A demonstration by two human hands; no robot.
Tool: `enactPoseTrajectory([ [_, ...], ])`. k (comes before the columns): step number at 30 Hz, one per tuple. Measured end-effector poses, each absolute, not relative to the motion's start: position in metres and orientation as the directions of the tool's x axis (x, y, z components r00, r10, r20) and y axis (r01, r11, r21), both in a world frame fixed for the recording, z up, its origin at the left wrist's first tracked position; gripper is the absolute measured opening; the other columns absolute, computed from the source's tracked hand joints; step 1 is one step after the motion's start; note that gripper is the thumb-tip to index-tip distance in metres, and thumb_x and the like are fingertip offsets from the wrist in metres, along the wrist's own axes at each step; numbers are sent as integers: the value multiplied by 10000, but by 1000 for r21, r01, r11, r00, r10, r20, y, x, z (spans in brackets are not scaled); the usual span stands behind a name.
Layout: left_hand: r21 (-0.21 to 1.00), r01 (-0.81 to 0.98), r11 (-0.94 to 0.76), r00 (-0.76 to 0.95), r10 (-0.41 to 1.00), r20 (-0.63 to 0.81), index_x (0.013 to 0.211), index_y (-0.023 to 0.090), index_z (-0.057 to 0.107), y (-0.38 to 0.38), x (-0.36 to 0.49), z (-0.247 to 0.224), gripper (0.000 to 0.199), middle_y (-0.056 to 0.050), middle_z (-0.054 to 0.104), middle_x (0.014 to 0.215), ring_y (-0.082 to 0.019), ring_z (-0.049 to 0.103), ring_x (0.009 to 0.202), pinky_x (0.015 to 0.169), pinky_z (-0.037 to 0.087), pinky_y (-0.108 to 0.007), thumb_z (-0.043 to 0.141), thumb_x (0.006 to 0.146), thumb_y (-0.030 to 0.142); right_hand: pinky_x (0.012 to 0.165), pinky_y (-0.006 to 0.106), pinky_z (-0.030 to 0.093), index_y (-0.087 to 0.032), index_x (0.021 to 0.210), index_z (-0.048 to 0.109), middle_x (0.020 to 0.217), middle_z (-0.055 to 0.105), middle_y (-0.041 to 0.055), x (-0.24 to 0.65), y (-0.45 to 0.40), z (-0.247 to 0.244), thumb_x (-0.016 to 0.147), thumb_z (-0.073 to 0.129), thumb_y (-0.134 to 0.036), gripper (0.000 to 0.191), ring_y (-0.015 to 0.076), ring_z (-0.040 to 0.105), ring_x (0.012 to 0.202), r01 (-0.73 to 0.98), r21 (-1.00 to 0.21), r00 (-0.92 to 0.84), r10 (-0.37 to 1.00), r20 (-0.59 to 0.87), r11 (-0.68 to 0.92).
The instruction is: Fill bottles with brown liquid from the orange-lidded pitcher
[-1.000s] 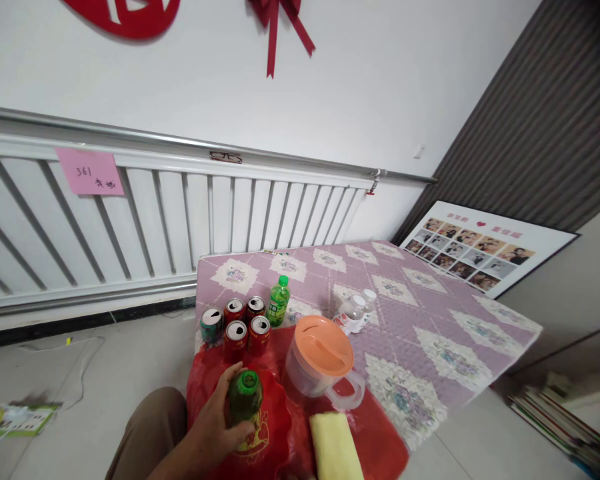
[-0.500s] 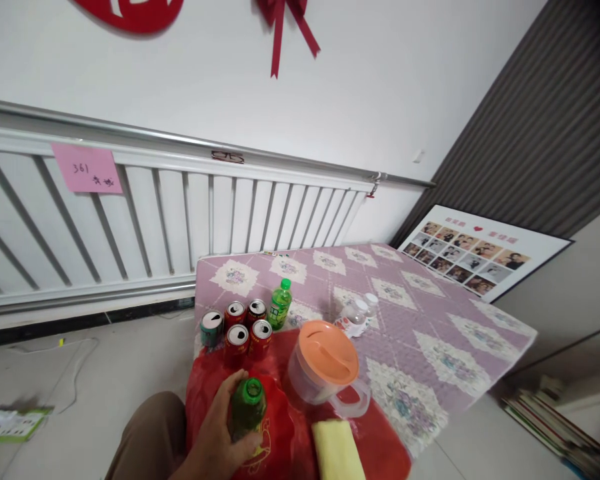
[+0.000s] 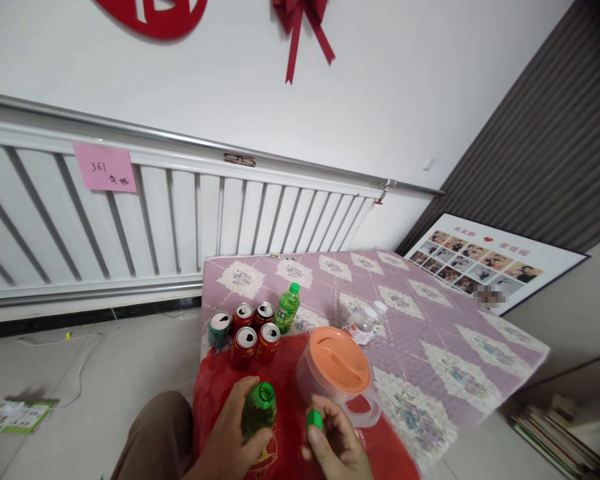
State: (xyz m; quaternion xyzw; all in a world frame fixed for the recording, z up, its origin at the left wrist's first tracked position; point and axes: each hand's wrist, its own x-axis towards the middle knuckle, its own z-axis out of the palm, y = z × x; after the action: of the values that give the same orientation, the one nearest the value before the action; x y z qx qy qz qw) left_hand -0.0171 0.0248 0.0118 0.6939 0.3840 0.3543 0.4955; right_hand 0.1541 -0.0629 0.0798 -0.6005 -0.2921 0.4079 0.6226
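Observation:
My left hand point(image 3: 233, 430) is wrapped round an uncapped green plastic bottle point(image 3: 261, 410), upright above the red cloth point(image 3: 293, 373). In my right hand point(image 3: 337, 440), a green bottle cap point(image 3: 314, 419) is pinched between thumb and fingers, a short way right of the bottle's mouth. Just behind that hand stands a clear plastic pitcher point(image 3: 310, 373) with an orange lid point(image 3: 339, 360). Beyond the left hand several opened drink cans point(image 3: 245, 343) are grouped, most red, one teal. A second green bottle point(image 3: 287, 309), its cap on, stands beside them.
Clear bottles with white caps point(image 3: 367, 320) sit on the patterned tablecloth point(image 3: 400, 303) behind the pitcher. A white radiator point(image 3: 240, 213) runs along the wall behind the table. A photo board point(image 3: 480, 260) leans at the right. My knee point(image 3: 157, 430) is by the table's left edge.
My right hand has come into view holding the green cap, covering where the yellow folded cloth lay. My left hand still grips the bottle. The whole view has shifted slightly.

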Motion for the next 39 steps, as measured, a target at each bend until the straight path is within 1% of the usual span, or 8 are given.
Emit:
enactPoseTrajectory([
  [3, 958, 173, -229, 453, 882, 129, 1324, 213, 399, 26, -15, 7, 686, -138, 493, 1379, -317, 454, 1296, 1114, 332, -526, 622, 682, 122, 672, 305, 548, -236, 1038, 672, 818, 661, 12, 146, -41, 95, 661, 771, -439, 440, 176, 622, 718, -97, -994, 505, 857, -96, -54],
  [7, 956, 160, -248, 432, 888, 158, 1322, 207, 406, 25, -13, 0, 702, -146, 503, 1372, -321, 464, 1288, 1108, 342, -525, 634, 665, 110, 718, 277, 533, -222, 920, 671, 844, 674, 18, 132, -23, 103, 695, 734, -370, 277, 175, 620, 761, 56, -998, 502, 864, 42, 16],
  [11, 955, 135, -265, 429, 884, 185, 1322, 198, 422, 26, -12, -4, 695, -150, 506, 1367, -323, 474, 1278, 1094, 363, -516, 639, 667, 117, 759, 289, 534, -224, 872, 652, 904, 683, 36, 121, -14, 100, 715, 708, -329, 197, 197, 638, 846, 86, -994, 495, 864, 99, 65],
  [15, 955, 108, -276, 425, 881, 207, 1324, 205, 428, 26, -11, -2, 706, -141, 508, 1364, -323, 470, 1277, 1095, 359, -514, 640, 658, 108, 824, 324, 523, -223, 864, 653, 1005, 696, 60, 113, -12, 94, 724, 683, -291, 158, 220, 645, 928, 119, -989, 429, 894, 127, 83],
  [23, 954, 105, -280, 453, 868, 205, 1320, 217, 394, 25, -12, 5, 685, -133, 502, 1359, -305, 479, 1268, 1083, 372, -510, 593, 677, 88, 879, 322, 514, -241, 1034, 689, 1039, 723, 54, 112, -16, 88, 764, 634, -269, 277, 219, 664, 969, 241, -970, 364, 926, 103, 13],
  [27, 948, 114, -298, 458, 862, 216, 1324, 212, 383, 25, -11, 2, 680, -133, 501, 1357, -300, 483, 1263, 1076, 383, -501, 590, 688, 93, 922, 325, 493, -249, 1012, 712, 1064, 718, 57, 116, -16, 86, 755, 632, -201, 273, 225, 650, 1017, 376, -924, 337, 918, 207, 70],
  [32, 940, 103, -325, 438, 864, 250, 1318, 207, 404, 26, -8, 1, 667, -127, 515, 1347, -289, 494, 1255, 1072, 396, -470, 585, 687, 90, 910, 312, 508, -262, 994, 721, 1062, 721, 52, 115, -16, 89, 767, 631, -184, 257, 214, 656, 1017, 438, -889, 309, 906, 290, 136],
  [39, 934, 85, -346, 430, 859, 278, 1291, 189, 419, 28, -8, 6, 583, -140, 529, 1318, -289, 508, 1235, 1058, 408, -473, 580, 735, 127, 942, 349, 514, -267, 1121, 688, 1147, 707, 68, 112, -21, 77, 826, 601, -204, 313, 217, 646, 1067, 650, -734, 246, 858, 450, 198],
])
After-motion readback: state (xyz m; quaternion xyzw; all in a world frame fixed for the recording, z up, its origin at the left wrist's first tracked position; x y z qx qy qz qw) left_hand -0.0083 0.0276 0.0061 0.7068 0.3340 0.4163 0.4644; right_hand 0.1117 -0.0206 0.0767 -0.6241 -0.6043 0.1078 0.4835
